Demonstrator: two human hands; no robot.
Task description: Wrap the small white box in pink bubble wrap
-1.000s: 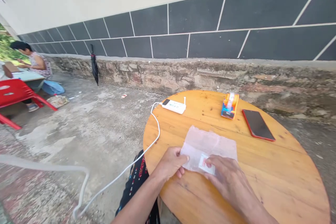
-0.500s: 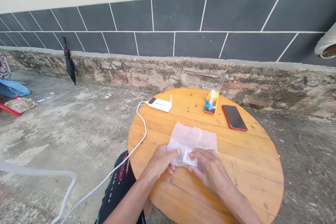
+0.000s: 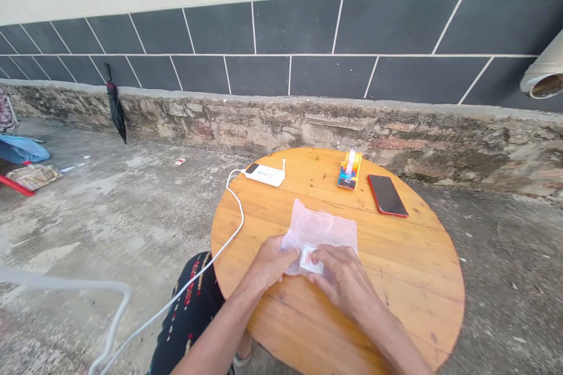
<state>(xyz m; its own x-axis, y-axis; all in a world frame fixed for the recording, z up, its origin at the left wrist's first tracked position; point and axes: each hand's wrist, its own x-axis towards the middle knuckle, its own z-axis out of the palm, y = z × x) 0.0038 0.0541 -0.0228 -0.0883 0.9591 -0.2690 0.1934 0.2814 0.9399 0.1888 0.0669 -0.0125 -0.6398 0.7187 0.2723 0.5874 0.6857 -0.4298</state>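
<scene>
A sheet of pinkish, see-through bubble wrap (image 3: 325, 227) lies on the round wooden table (image 3: 409, 263) in front of me. On its near part rests a small white box (image 3: 311, 259) with reddish print. My left hand (image 3: 275, 261) grips the near left edge of the wrap, thumb on top beside the box. My right hand (image 3: 341, 272) is closed over the box's right side, with its fingertips on the top face. The undersides of both hands are hidden.
A white power strip (image 3: 265, 174) with its cable (image 3: 237, 228) lies at the table's far left. An orange tape dispenser (image 3: 350, 170) and a red-edged phone (image 3: 387, 195) are at the far right. A black umbrella (image 3: 115, 106) leans against the low wall.
The view has shifted slightly, so the table appears a little further left. Both hands keep hold of the wrap and box; the wrap's far left corner stands a bit higher.
</scene>
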